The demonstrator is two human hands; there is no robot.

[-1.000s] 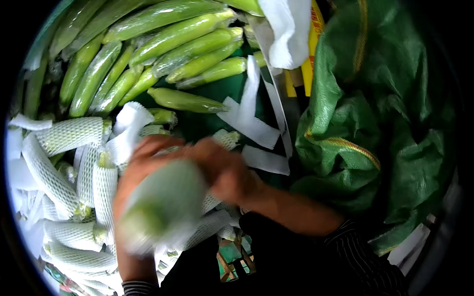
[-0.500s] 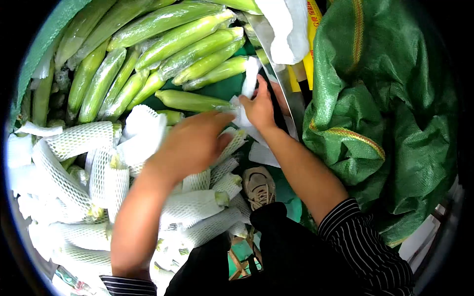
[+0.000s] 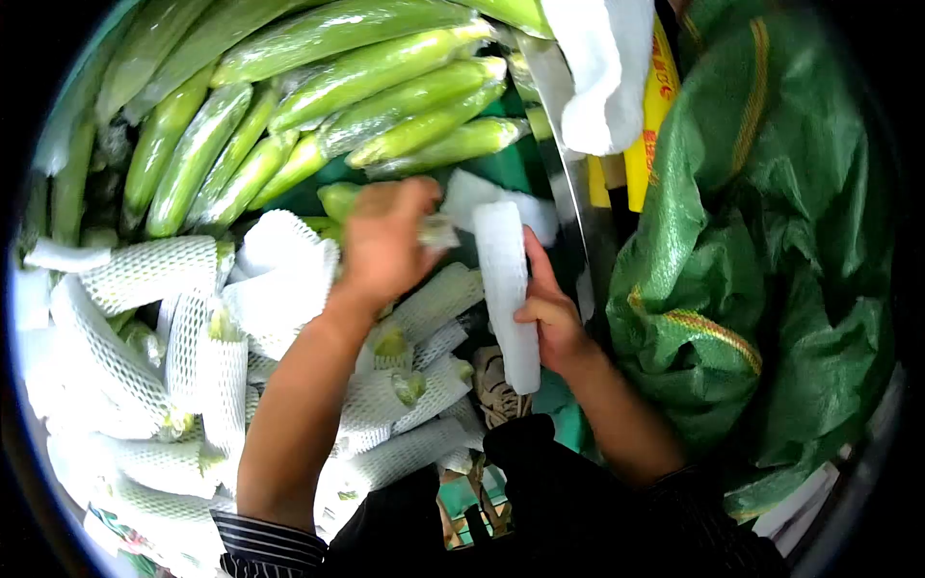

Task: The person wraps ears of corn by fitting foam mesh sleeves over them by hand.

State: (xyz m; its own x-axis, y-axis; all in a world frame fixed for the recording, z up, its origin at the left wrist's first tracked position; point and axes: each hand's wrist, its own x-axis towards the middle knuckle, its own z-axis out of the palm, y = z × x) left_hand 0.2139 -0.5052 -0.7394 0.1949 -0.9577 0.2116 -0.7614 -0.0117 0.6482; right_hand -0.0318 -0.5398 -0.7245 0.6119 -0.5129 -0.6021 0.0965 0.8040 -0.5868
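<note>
My left hand (image 3: 385,241), slightly blurred, is closed around an ear of corn (image 3: 337,200) in green husk. One end shows left of the fingers, and the pale tip pokes out at the right. My right hand (image 3: 557,313) grips a flattened white foam net sleeve (image 3: 506,299) upright, thumb in front. Behind that sleeve, another white foam sleeve (image 3: 540,217) lies on the green surface. Several film-wrapped ears of corn (image 3: 405,91) are stacked beyond my left hand. Below and left of it, ears of corn in foam netting (image 3: 120,352) form a pile.
A metal edge (image 3: 575,173) runs along the right of the corn. Beyond it lies a crumpled green woven sack (image 3: 752,241). White foam sleeves (image 3: 602,72) and a yellow printed package (image 3: 655,116) are at the top. My shoe (image 3: 496,385) is below my hands.
My right hand has moved down and toward me, bringing a foam sleeve with it. My left hand has shifted up and right and now grips the ear of corn that lay there.
</note>
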